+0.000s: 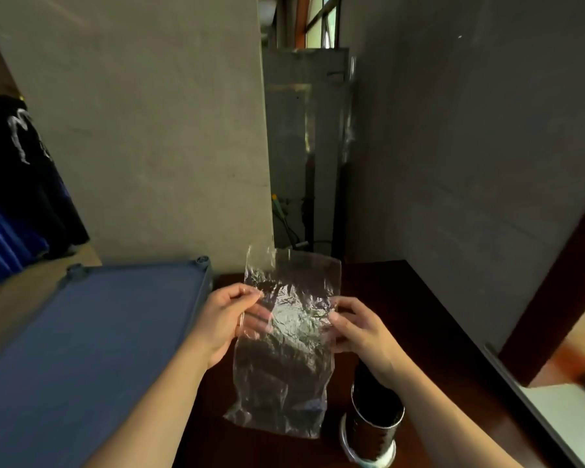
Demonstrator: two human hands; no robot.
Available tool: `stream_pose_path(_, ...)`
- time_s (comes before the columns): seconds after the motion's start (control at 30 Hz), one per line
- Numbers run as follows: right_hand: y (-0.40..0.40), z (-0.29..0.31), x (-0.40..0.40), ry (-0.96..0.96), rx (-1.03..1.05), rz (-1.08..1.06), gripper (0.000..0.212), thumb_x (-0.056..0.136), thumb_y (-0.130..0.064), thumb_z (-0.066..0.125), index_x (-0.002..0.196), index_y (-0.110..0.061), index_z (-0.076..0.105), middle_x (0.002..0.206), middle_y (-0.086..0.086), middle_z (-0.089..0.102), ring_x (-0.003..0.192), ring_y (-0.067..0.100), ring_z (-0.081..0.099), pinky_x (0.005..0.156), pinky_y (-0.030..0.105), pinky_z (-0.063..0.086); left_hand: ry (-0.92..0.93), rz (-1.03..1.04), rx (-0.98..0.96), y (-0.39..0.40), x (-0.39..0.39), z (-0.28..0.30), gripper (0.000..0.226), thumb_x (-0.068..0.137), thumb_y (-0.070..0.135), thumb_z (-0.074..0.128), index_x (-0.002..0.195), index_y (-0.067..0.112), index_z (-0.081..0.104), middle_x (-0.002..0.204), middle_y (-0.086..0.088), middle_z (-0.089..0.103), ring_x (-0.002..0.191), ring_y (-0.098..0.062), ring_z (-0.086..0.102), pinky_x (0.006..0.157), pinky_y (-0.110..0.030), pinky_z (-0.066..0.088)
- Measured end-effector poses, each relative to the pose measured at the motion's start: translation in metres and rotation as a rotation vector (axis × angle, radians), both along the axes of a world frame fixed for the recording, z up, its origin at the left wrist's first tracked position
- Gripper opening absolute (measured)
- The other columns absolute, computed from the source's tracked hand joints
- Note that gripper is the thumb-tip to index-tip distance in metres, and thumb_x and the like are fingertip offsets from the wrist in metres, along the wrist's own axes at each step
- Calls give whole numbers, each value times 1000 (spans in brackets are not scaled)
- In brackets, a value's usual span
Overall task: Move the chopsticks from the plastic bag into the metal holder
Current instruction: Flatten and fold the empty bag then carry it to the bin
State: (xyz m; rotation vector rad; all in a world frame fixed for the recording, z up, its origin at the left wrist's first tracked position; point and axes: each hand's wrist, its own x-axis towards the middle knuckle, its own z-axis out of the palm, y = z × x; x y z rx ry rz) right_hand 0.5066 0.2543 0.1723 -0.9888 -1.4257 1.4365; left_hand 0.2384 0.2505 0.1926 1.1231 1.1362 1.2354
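Observation:
A clear, crinkled plastic bag [286, 339] hangs upright over the dark wooden table [419, 298]. My left hand [230, 319] pinches its left edge and my right hand [355, 327] pinches its right edge, both near the bag's upper half. The metal holder [374, 423] stands on the table below my right wrist, a dark perforated cylinder with a shiny rim. I cannot make out any chopsticks in the bag; its contents look dark and blurred through the plastic.
A blue plastic shelf top [92, 349] lies at the left, its edge close to my left hand. A grey wall stands behind, with a metal cabinet [304, 146] in the gap. Dark clothing [21, 170] hangs at far left.

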Motion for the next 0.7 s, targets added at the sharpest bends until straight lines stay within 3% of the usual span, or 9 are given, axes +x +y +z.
stream_pose_path(0.13,13,22,-2,-53,81,2,42,89,-30,73,128,-26,56,100,11,77,79,21,66,69,38,56,1,0,13,3,7,10,20,101,7,54,107,16,71,86,-32,73,65,-39,74,45,-30,55)
stream_pose_path(0.23,21,29,-1,-65,153,16,32,97,-17,65,127,-27,59,94,12,77,71,15,64,63,34,54,-12,1,45,3,9,18,29,103,5,48,107,19,73,86,-32,73,64,-39,73,45,-30,56)
stream_pose_path(0.43,28,41,-1,46,154,30,28,102,-11,54,117,-28,70,82,8,76,62,9,63,56,27,53,-98,18,90,2,8,33,37,104,3,41,104,13,76,85,-32,73,61,-35,74,45,-31,55)
stream_pose_path(0.53,31,45,-1,170,91,53,33,103,-6,49,119,-22,71,79,6,75,68,13,68,61,30,56,-125,16,113,2,8,39,39,104,3,39,100,10,78,86,-30,74,59,-31,73,45,-30,54)
stream_pose_path(0.6,32,49,0,240,58,69,32,103,-4,47,119,-16,72,89,17,76,78,22,73,68,37,59,-130,16,129,1,9,43,41,104,3,40,93,11,79,87,-28,75,59,-28,73,46,-29,54)
stream_pose_path(0.7,33,58,3,319,37,107,32,102,-1,44,105,-6,75,91,21,75,79,28,73,66,36,60,-148,-2,149,0,10,51,45,103,1,38,83,12,76,88,-27,75,59,-29,73,45,-29,53)
